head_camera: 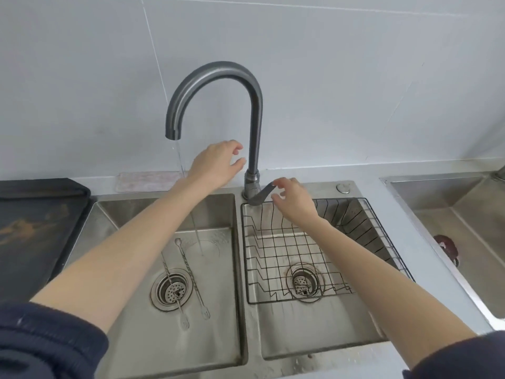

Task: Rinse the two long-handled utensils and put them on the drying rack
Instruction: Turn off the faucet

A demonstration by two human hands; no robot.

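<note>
Water runs from the tap (218, 86) onto the left basin, where both utensils (191, 277) lie unrinsed; my right hand (293, 199), fingers loose, touches its lever (263, 193); my left hand (216, 164) hovers open beside its neck; rack (382, 228) right of it, ready.

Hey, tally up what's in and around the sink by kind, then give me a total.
Long-handled utensils: 2
Drying rack: 1
Faucet: 1
Drain strainers: 2
Total: 6
</note>
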